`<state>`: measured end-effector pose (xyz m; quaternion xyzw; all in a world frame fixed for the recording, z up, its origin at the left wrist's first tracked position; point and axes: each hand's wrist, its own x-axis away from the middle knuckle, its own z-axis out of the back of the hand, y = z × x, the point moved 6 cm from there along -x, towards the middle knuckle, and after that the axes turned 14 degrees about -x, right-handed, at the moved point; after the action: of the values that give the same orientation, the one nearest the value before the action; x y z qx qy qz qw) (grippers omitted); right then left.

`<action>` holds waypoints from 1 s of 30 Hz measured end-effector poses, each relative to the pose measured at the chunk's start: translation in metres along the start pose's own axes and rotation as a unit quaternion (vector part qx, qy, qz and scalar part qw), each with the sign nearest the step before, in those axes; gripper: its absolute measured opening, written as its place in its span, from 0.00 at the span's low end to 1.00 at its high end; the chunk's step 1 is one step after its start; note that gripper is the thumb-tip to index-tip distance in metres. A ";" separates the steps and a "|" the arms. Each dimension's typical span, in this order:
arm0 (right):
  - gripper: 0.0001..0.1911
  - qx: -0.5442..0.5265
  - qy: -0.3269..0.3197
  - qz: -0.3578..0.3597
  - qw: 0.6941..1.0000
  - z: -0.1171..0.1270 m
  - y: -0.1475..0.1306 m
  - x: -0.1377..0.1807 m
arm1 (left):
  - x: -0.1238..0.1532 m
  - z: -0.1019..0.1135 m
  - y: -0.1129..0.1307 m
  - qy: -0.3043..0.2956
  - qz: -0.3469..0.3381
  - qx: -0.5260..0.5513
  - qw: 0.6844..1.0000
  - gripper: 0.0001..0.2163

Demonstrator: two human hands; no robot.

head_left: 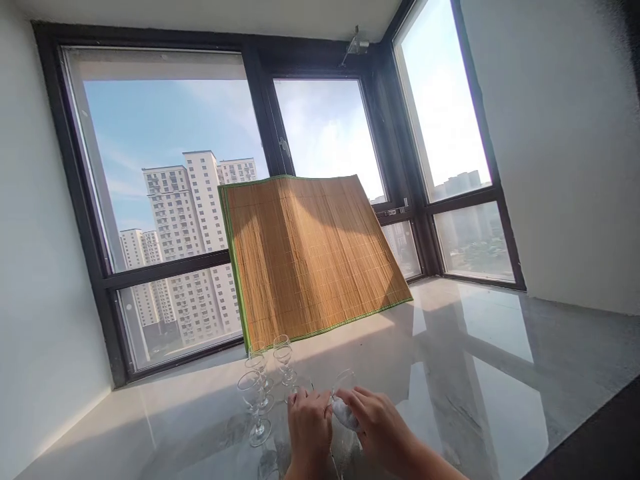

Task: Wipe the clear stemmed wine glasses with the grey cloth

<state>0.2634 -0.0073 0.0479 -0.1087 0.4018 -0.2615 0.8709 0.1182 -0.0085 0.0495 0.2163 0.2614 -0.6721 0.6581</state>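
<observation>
Near the bottom centre, my left hand [310, 427] is closed, fingers curled, at the stem side of a clear stemmed glass [345, 379]. The glass is faint against the grey surface, and its lower part is partly hidden by my hands. My right hand [383, 430] is closed around a crumpled whitish wad [345, 415], perhaps tissue or cloth, right below that glass. Left of my hands, several clear stemmed glasses stand upright close together; the front one [260, 432] is nearest me, and another glass [283, 357] stands behind.
A bamboo mat [310, 253] with green edging leans against the dark window frame [165, 262] behind the glasses. The glossy grey ledge [450, 373] reflects window light. White walls [560, 160] bound both sides. A dark edge [590, 433] lies at lower right.
</observation>
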 end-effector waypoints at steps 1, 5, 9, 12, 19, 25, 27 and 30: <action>0.32 0.008 -0.017 0.004 1.000 -0.003 -0.005 -0.007 | 0.000 0.001 0.001 0.016 -0.006 0.001 1.000 0.12; 0.35 -0.003 0.025 -0.037 0.999 0.005 0.002 -0.031 | 0.000 -0.001 0.000 0.029 0.006 0.018 0.999 0.09; 0.38 -0.052 0.123 -0.113 0.985 0.021 0.048 -0.026 | 0.000 -0.006 0.000 -0.016 0.003 0.052 0.999 0.08; 0.36 -0.098 0.174 -0.173 0.965 0.026 0.083 -0.011 | -0.001 -0.009 -0.003 -0.049 0.020 0.070 0.996 0.09; 0.35 -0.254 0.111 -0.183 0.943 0.006 0.076 -0.011 | -0.003 -0.012 -0.007 -0.085 0.030 0.063 0.994 0.12; 0.35 -0.504 0.064 -0.290 0.811 -0.005 0.066 -0.008 | -0.004 -0.004 -0.001 -0.075 -0.016 0.088 0.993 0.14; 0.34 -0.579 0.072 -0.308 0.751 0.000 0.064 -0.006 | -0.005 -0.001 0.000 -0.059 -0.014 0.097 0.993 0.13; 0.33 -0.630 0.115 -0.299 0.707 0.010 0.066 -0.007 | -0.005 -0.001 0.000 -0.048 0.002 0.119 0.992 0.11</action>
<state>0.2921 0.0514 0.0326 -0.7158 0.5169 -0.2044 0.4228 0.1187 -0.0037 0.0522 0.2609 0.1475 -0.7066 0.6410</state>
